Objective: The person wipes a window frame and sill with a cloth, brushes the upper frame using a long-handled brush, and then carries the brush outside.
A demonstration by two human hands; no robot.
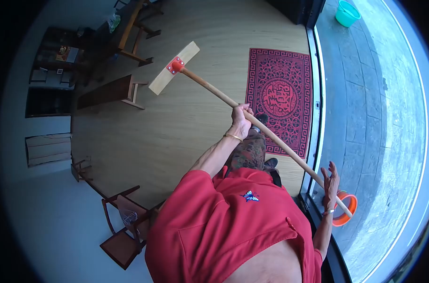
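Note:
My left hand (241, 120) is wrapped around the middle of a long wooden handle (283, 145), a bracelet on the wrist. At the handle's far end a red bracket (175, 65) with bolts joins it to a pale wooden crossboard (190, 53), making a T shape; the board's other face is hidden. The tool slants across my body, its crossboard above the floor. Close to the handle's near end, my right hand (331, 183) has its fingers spread; whether the palm touches the wood I cannot tell. Past that end shows an orange bucket (353, 203).
A red and black patterned mat (280, 96) lies by the doorway sill (317, 106). Outside on the paving stands a green bucket (347, 15). Indoors, a wooden bench (106, 92), a table (129, 30) and a chair (122, 245) stand to the left.

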